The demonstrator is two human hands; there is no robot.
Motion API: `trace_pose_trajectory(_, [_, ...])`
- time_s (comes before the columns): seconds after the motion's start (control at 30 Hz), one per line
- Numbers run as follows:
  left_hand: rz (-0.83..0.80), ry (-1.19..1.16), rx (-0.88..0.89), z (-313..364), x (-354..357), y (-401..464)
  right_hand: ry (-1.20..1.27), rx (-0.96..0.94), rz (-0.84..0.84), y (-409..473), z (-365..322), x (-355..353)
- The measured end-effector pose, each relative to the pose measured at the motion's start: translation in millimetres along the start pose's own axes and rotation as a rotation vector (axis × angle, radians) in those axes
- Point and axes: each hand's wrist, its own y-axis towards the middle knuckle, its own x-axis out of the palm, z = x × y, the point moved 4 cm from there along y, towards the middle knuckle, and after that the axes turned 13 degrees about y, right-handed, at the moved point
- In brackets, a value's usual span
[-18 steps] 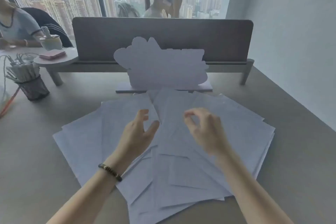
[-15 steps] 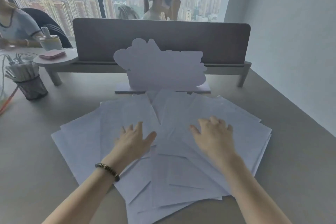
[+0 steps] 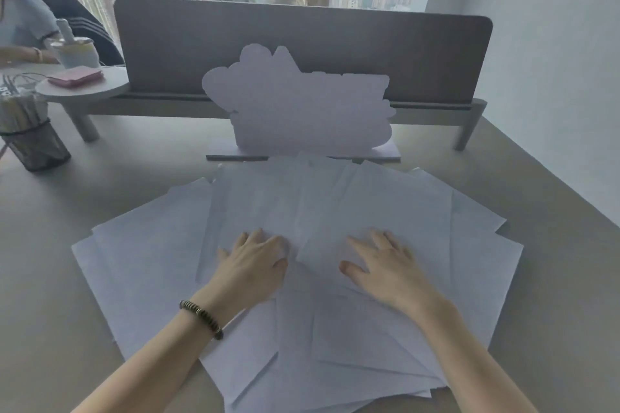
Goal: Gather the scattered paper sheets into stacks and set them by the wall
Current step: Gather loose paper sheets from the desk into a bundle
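Note:
Several white paper sheets (image 3: 385, 211) lie fanned out and overlapping on the grey desk (image 3: 50, 312) in front of me. My left hand (image 3: 250, 265), with a beaded bracelet on its wrist, rests palm down on the sheets left of centre, fingers spread. My right hand (image 3: 382, 270) lies flat on the sheets right of centre, fingers apart. Neither hand grips a sheet. The white wall (image 3: 553, 77) runs along the right side of the desk.
A white cut-out sign on a base (image 3: 298, 107) stands just behind the papers, before a grey divider panel (image 3: 302, 47) on a low shelf. A mesh pen holder (image 3: 32, 141) and a round stand with a pink box (image 3: 75, 77) sit far left. People sit beyond.
Both hands came down from hovering with curled fingers and now lie flat on the sheets. The papers have not visibly shifted.

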Motion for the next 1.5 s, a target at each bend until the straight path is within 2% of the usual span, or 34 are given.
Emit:
trace_pose_trajectory(0.1, [0.049, -0.030, -0.026, -9.8, -8.9, 6.5, 0.078, -0.009, 0.072, 1.0, 1.4, -10.8])
trace_pose_trajectory(0.2, [0.050, 0.042, -0.184, -30.0, -22.8, 12.5, -0.036, 0.216, 0.208, -4.2, 25.6, -29.2])
trace_pose_trajectory(0.27, [-0.017, 0.046, -0.281, -46.4, -24.6, 17.3, -0.047, 0.381, 0.183, -6.9, 43.6, -36.9])
trace_pose_trajectory(0.37, [-0.094, -0.004, -0.313, -57.4, -18.6, 19.9, -0.009, 0.446, 0.099, -5.2, 54.1, -33.2])
trace_pose_trajectory(0.6, [-0.033, -0.069, -0.213, -28.4, -20.4, 16.4, -0.019, 0.303, 0.130, 15.2, 37.8, -18.4])
trace_pose_trajectory(0.83, [0.126, -0.486, -0.248, -27.3, -34.0, 19.8, 0.078, 0.140, 0.127, 22.9, 18.4, -10.5])
trace_pose_trajectory(0.93, [0.178, -0.707, -0.309, -34.0, -33.1, 22.5, 0.041, 0.195, 0.227, 16.9, 23.2, -14.8])
trace_pose_trajectory(1.03, [0.119, -0.930, -0.355, -36.1, -30.7, 23.9, -0.042, 0.240, 0.248, 11.9, 27.1, -17.9])
trace_pose_trajectory(1.13, [0.038, -0.995, -0.397, -39.0, -23.8, 28.5, 0.004, 0.164, 0.194, 14.7, 21.7, -12.7])
trace_pose_trajectory(1.27, [-0.034, -1.080, -0.313, -40.6, -14.1, 33.7, 0.365, -0.006, 0.122, 20.8, 2.9, -8.9])
trace_pose_trajectory(1.33, [-0.051, -1.091, -0.304, -41.5, -11.2, 34.9, 0.457, -0.025, 0.163, 21.3, 1.1, -9.7])
trace_pose_trajectory(1.37, [-0.051, -1.099, -0.294, -41.2, -12.1, 35.0, 0.393, 0.011, 0.232, 20.2, 4.1, -12.5])
trace_pose_trajectory(1.43, [-0.053, -1.122, -0.282, -40.9, -16.1, 33.6, 0.103, 0.130, 0.353, 15.1, 12.1, -18.6])
trace_pose_trajectory(1.5, [-0.063, -1.142, -0.265, -39.6, -19.0, 32.4, -0.012, 0.164, 0.340, 14.1, 16.2, -18.4])
